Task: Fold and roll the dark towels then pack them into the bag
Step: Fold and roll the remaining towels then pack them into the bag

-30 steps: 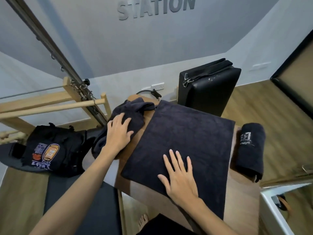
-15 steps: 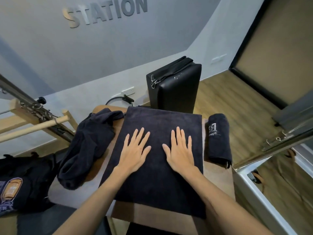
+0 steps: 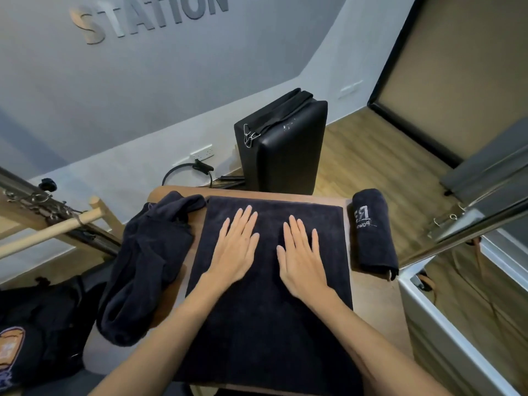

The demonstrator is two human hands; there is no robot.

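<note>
Flat towel [image 3: 271, 310]: dark, folded to a rectangle, spread on the middle of the wooden worktop [image 3: 371, 295]; its long axis runs from the near edge to the far edge, and its near end hangs over the near edge.
Left hand [image 3: 235, 247]: palm down on the far half of the flat towel, fingers straight and slightly spread, pointing at the far edge; the grip holds nothing.
Right hand [image 3: 301, 252]: palm down just beside the left hand, fingers straight, pointing the same way; the grip holds nothing.
Rolled towel [image 3: 373, 232]: at the right edge of the worktop, long axis near to far, white embroidered lettering on top, well apart from the hands.
Loose towel [image 3: 145, 261]: crumpled heap along the left edge, one end drooping over the near left corner.
Bag [image 3: 37, 324]: dark, with a printed patch, lying beyond the left edge on a lower surface.
Change from one second ago: the left hand has left the loose towel and now lies on the flat towel; both hands sit further toward the far edge than half a second ago.
Room: grey wall [image 3: 143, 95] with raised letters reading STATION; wood floor [image 3: 371, 155]; a black padded box [image 3: 283, 147] upright behind the far edge; a wooden bar [image 3: 48, 232] and metal frame at left.
</note>
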